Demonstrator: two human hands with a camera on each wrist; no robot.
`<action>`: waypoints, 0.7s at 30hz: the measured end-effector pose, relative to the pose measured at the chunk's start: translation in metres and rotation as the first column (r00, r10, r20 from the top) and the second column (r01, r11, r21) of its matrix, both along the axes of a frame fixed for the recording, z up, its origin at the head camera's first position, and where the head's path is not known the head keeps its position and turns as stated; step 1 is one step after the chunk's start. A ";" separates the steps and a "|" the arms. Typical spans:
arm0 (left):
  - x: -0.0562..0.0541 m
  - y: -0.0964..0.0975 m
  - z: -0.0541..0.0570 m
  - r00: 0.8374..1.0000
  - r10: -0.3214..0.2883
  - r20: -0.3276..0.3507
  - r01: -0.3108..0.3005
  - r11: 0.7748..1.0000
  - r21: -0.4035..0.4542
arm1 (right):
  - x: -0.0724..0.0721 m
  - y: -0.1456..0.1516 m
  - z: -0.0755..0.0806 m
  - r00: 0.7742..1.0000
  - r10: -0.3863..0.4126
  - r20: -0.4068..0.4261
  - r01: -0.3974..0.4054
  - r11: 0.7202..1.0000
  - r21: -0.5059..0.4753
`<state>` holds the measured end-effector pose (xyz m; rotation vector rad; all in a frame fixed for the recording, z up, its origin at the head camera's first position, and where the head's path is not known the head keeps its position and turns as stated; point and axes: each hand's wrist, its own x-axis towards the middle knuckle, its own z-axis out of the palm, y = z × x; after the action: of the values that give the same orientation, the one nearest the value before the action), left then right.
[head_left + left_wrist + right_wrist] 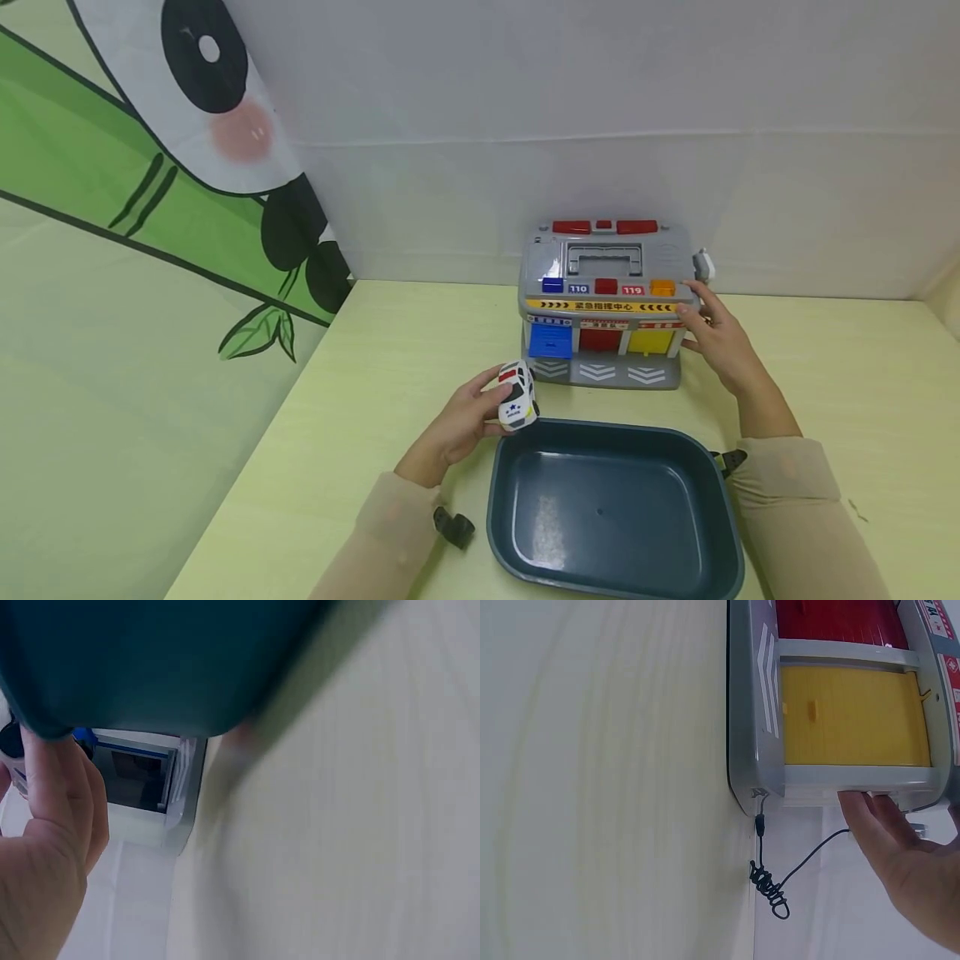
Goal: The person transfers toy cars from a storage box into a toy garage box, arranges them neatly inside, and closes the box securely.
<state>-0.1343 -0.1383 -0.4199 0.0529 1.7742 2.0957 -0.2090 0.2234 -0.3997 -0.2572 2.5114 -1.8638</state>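
My left hand (468, 417) holds a white toy police car (517, 396) between thumb and fingers, just in front of a grey toy garage (607, 250). In the left wrist view, the tray hides much of the car. The garage's blue door (551, 342) stands swung outward, and a dark opening (139, 776) shows there. Its red door (600, 340) and yellow door (855, 716) are closed. At the garage's right end my right hand (723, 342) grips the roof's corner, with fingers (870, 829) against the side wall and the thumb near the front edge.
A dark blue tray (600, 575) stands on the pale wooden table (360, 375) between my forearms. A coiled black cord (765, 881) hangs from the garage's right side. Behind the table is a white cloth (450, 167) with a printed panda.
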 end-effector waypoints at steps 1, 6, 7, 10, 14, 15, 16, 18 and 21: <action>-0.001 0.000 -0.001 1.000 0.006 0.005 -0.006 1.000 0.003 | 0.000 0.000 0.000 1.000 0.000 0.000 0.000 1.000 -0.001; -0.007 0.000 -0.002 1.000 0.026 0.010 -0.026 1.000 0.002 | 0.000 0.001 -0.001 1.000 0.002 -0.002 -0.002 1.000 -0.006; -0.009 0.001 -0.002 0.999 0.030 0.011 -0.030 1.000 -0.001 | 0.000 0.001 0.000 1.000 0.003 -0.002 -0.003 1.000 -0.006; -0.015 0.004 -0.001 1.000 0.024 0.014 -0.024 1.000 -0.015 | 0.000 0.001 -0.001 1.000 0.003 0.001 -0.003 1.000 -0.006; -0.023 0.009 0.000 1.000 0.008 0.026 -0.007 0.999 -0.033 | 0.000 0.001 -0.001 1.000 -0.003 0.005 0.003 1.000 -0.003; -0.024 0.010 0.000 0.999 0.006 0.031 -0.005 0.999 -0.038 | 0.000 0.001 0.000 1.000 -0.004 0.007 0.004 1.000 -0.003; -0.026 0.011 -0.001 0.999 0.006 0.035 -0.004 0.999 -0.045 | 0.000 0.001 0.000 1.000 -0.005 0.009 0.005 1.000 -0.004; -0.029 0.013 -0.001 0.999 0.002 0.040 0.000 0.998 -0.057 | 0.001 0.000 0.000 1.000 -0.007 0.012 0.007 1.000 -0.006; -0.032 0.015 -0.002 0.999 0.000 0.050 0.004 0.997 -0.072 | 0.001 -0.001 0.001 1.000 -0.008 0.016 0.008 1.000 -0.009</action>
<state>-0.1662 -0.1233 -0.4218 -0.0179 1.8169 2.0124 -0.2084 0.2228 -0.3987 -0.2324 2.4981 -1.8727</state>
